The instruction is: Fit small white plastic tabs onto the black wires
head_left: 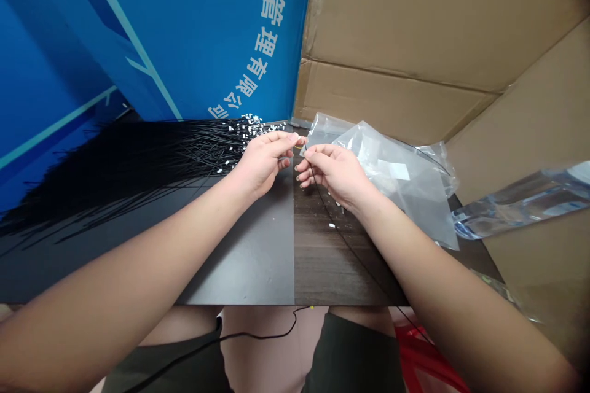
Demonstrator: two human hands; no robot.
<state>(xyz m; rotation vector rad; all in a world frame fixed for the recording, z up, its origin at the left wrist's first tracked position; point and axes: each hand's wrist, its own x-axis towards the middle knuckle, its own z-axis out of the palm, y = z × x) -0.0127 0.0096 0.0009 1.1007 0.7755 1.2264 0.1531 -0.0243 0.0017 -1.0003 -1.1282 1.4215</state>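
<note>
My left hand (pixel 265 163) is closed in a pinch on a small white connector (pixel 299 139), mostly hidden by the fingertips. A short yellowish wire end shows just below it. Close beside it, my right hand (pixel 338 175) pinches a thin black cable (pixel 343 238) between thumb and index finger, the other fingers loosely curled. From there the cable runs down across the dark wood table and over its front edge. Left of my hands lies a large bundle of black cables (pixel 138 153), with many small white connectors at its right end.
Clear plastic bags (pixel 426 196) lie right of my hands, one with a white label. A water bottle (pixel 525 199) is at the far right. Cardboard (pixel 396 12) and a blue printed panel (pixel 198 24) stand behind. Small white bits (pixel 332 225) lie on the table.
</note>
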